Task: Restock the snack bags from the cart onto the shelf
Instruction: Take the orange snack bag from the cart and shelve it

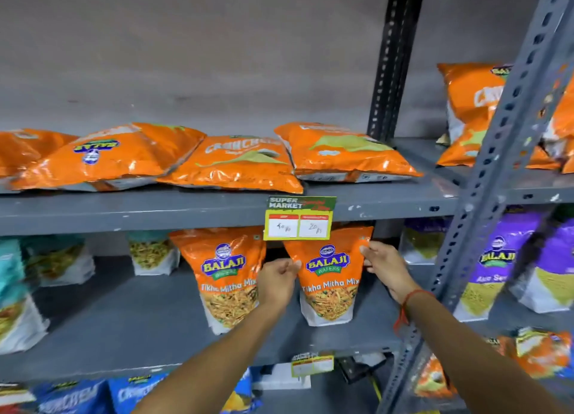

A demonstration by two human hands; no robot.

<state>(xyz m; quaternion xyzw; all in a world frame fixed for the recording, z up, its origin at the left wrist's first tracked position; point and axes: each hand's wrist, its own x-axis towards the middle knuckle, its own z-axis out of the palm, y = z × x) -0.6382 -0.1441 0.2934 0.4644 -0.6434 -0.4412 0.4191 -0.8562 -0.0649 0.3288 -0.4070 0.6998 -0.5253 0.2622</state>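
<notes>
Standing an orange Tikha Mitha Mix bag [329, 277] upright on the grey middle shelf [130, 317], we pinch its upper edges with the left hand [278, 278] at 9 o'clock and the right hand [383, 266] at 3 o'clock, fingers closed on the foil. It sits just beside a matching bag [225, 274] at its 9 o'clock, under the price tag [299, 219]. Next we judge it needs squaring up, then release; the cart is out of sight, and flat orange bags [230, 162] lie on the shelf above.

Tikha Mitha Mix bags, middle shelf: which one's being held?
The right-hand Tikha Mitha Mix bag, under the price tag; left hand and right hand pinch its top edges.
</notes>
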